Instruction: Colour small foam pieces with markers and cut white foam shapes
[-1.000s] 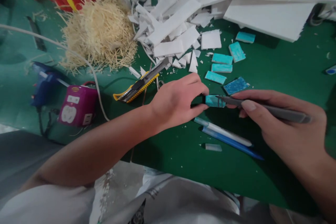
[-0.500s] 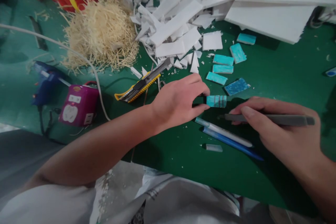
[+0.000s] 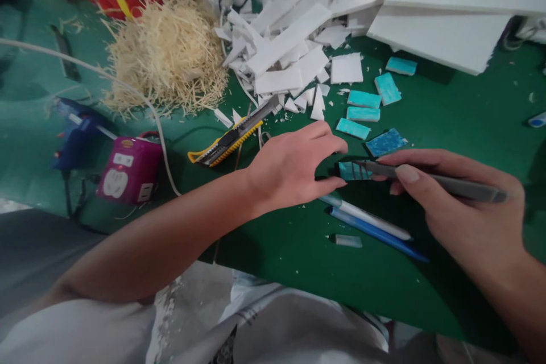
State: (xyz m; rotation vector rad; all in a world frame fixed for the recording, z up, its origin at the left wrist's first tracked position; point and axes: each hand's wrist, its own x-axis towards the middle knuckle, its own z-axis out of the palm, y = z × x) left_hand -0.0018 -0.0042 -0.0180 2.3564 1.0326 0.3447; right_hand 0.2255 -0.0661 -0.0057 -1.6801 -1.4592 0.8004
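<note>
Nearest on the green table (image 3: 298,261), a short translucent cap (image 3: 348,240) lies below a blue pen (image 3: 379,234) and a white pen (image 3: 375,219), which lie side by side. Beyond them is the striped teal block (image 3: 355,171). The left hand (image 3: 294,168) has its thumb and forefinger parted at the block's left end; contact is unclear. The right hand (image 3: 469,199) pinches a grey pen (image 3: 452,185), its tip at the block's right part. To the left lie a yellow box cutter (image 3: 232,139), a magenta socket adapter (image 3: 130,170) and a blue glue gun (image 3: 81,131). Farther right are a dark blue piece (image 3: 386,142) and five teal pieces (image 3: 364,99); farther still, white foam scraps (image 3: 290,45) and straw-like shavings (image 3: 170,57).
</note>
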